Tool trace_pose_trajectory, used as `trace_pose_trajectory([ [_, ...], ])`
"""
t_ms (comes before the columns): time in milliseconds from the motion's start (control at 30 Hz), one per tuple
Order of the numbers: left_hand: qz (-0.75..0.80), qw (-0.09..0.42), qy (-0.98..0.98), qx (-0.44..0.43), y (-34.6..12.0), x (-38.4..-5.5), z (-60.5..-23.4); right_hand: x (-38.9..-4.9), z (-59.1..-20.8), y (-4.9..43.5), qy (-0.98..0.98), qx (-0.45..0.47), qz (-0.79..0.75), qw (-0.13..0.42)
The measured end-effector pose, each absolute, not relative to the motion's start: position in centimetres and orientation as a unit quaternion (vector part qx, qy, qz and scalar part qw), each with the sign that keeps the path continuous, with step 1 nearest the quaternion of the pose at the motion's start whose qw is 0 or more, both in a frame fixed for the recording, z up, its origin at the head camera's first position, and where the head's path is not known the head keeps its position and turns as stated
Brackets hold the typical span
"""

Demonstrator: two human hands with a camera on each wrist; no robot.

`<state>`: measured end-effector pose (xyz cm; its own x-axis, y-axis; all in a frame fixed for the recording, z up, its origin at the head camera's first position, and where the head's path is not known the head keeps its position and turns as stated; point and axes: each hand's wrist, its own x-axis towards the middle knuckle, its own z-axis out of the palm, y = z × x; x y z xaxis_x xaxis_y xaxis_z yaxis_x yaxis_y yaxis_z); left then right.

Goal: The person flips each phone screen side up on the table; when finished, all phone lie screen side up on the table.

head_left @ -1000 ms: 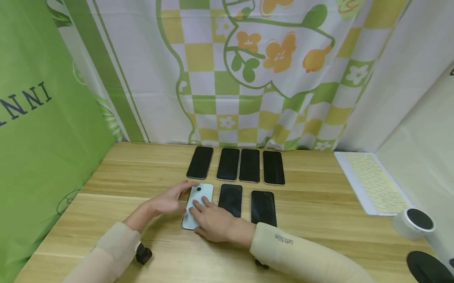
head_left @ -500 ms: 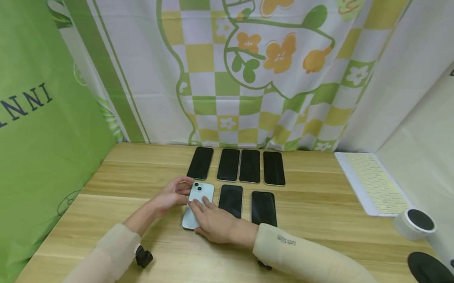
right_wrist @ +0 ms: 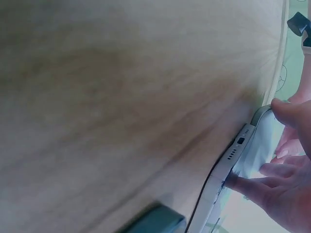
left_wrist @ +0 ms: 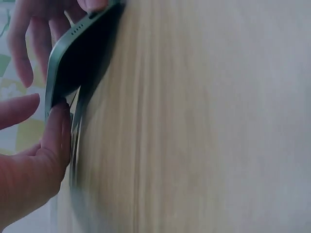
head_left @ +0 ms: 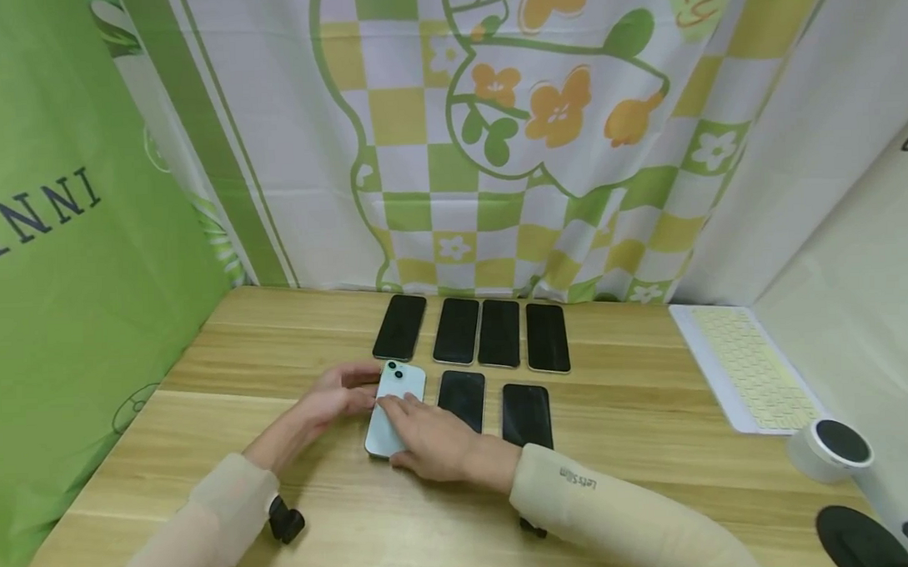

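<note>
A light blue smartphone point(head_left: 403, 391) with two camera lenses at its top left corner has its back facing up. Its dark screen faces the table, tilted and partly raised off it in the left wrist view. My left hand point(head_left: 344, 396) pinches its left edge, one digit point(left_wrist: 57, 121) tucked beneath the phone. My right hand point(head_left: 437, 441) lies across the lower back of the phone, its thumb point(right_wrist: 287, 114) against the bottom corner. To the right lie two more smartphones, screens up: one point(head_left: 461, 398) partly behind my right hand, another point(head_left: 527, 416).
Several dark-screened smartphones point(head_left: 456, 331) form a row along the back. At the right stand a keyboard point(head_left: 757, 366) and a white round cup-like object point(head_left: 828, 450) with a black top. A patterned curtain point(head_left: 451, 192) hangs behind the wooden table point(head_left: 275, 323).
My left hand has shifted from the phone's camera corner to its left edge and curled there, uncovering both lenses. The phone has moved slightly away from me. My right hand stays on it.
</note>
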<state>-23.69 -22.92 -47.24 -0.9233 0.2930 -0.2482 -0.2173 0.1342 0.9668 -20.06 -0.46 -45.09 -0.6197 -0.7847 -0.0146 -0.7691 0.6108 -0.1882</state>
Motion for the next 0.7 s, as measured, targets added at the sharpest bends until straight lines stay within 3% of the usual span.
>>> trace_pose_trajectory([
  [367,0.712,0.227,0.664,0.033,-23.0,-22.9,-46.5,-20.5,-45.0,-0.3,0.901,-0.383,-0.188,0.081],
  [700,0.704,0.275,0.652,0.066,-22.9,-22.3,-45.4,-20.9,-43.5,0.1,0.856,-0.297,-0.386,0.170],
])
